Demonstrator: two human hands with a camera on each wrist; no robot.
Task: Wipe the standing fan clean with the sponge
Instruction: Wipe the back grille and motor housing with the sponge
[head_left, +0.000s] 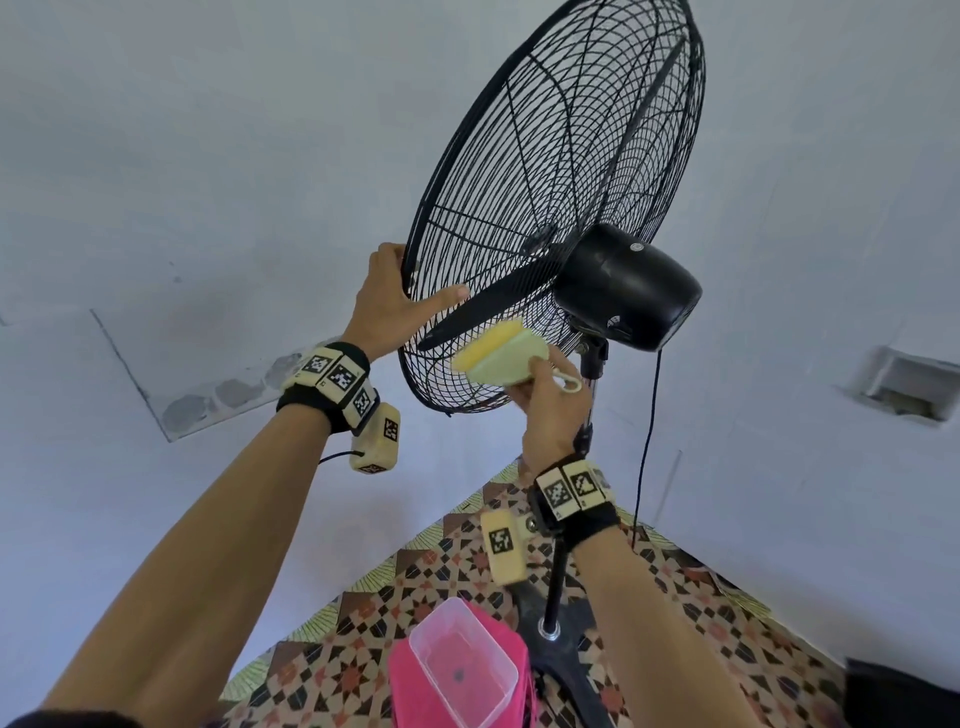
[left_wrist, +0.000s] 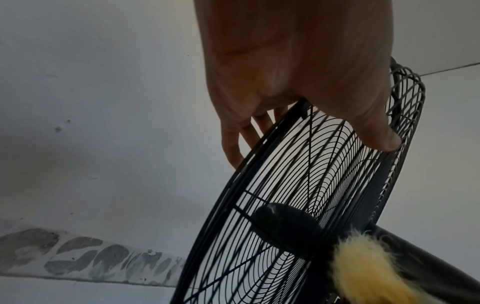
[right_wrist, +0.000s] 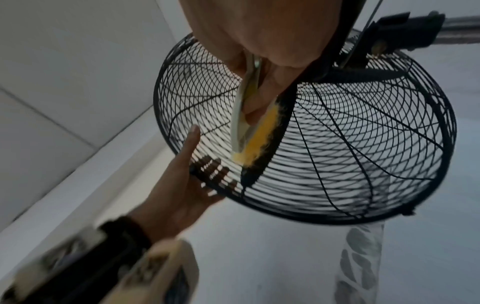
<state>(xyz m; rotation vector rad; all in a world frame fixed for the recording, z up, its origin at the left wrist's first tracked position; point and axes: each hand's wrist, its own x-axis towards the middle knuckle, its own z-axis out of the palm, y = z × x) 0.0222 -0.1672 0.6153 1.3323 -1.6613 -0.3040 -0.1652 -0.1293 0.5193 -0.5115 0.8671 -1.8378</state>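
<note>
Gripping the black rim of the standing fan (head_left: 550, 208), the left hand (head_left: 395, 301) has its fingers curled behind the front of the wire cage and its thumb laid straight across the rear wires; in the left wrist view the thumb tip presses on the grille while the fingers (left_wrist: 233, 144) hook round the rim's far side. Right hand (head_left: 550, 410) holds the sponge (head_left: 498, 353) by its pale green backing, fingers wrapped underneath, with the yellow fluffy face turned up against the lower rear part of the cage, just beside the motor housing (head_left: 628, 286). From the right wrist view the yellow pile touches the wires close to a dark blade inside the cage. The fan head is tilted, its cage leaning away toward the pale wall (head_left: 182, 156), and it sits on a metal pole (head_left: 558, 577) that rises from a dark base on the patterned floor (head_left: 701, 623). A black cord (head_left: 647, 441) hangs from the motor housing down toward the floor. Near the base stands a pink stool (head_left: 410, 680) with a clear plastic container (head_left: 462, 665) resting on top. Both wrists carry black bands with checker-marked blocks.
</note>
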